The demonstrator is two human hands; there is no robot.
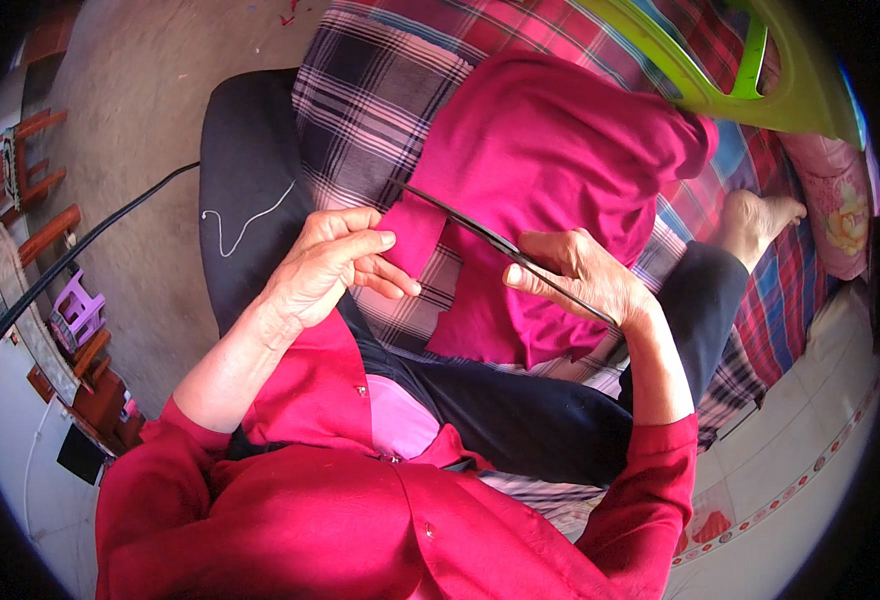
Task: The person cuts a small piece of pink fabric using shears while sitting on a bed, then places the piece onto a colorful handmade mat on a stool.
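Observation:
A large piece of magenta cloth (552,150) lies spread and wrinkled over a plaid bedsheet before me. My left hand (335,259) pinches a narrow flap at the cloth's left edge between thumb and fingers, lifting it somewhat. In my right hand (582,274) is a pair of dark metal scissors (485,231), seen edge-on, its tips pointing up and left across the base of that flap. Whether the blades are apart cannot be told. A white string (241,232) lies on the dark trouser leg at the left.
A green plastic frame (785,97) stands at the upper right, overhanging the plaid bedsheet (380,90). Beside it lies a pink floral pillow (834,202). My bare foot (759,217) rests on the sheet. A black cable (87,244) crosses at the left, near a purple plastic stool (79,311).

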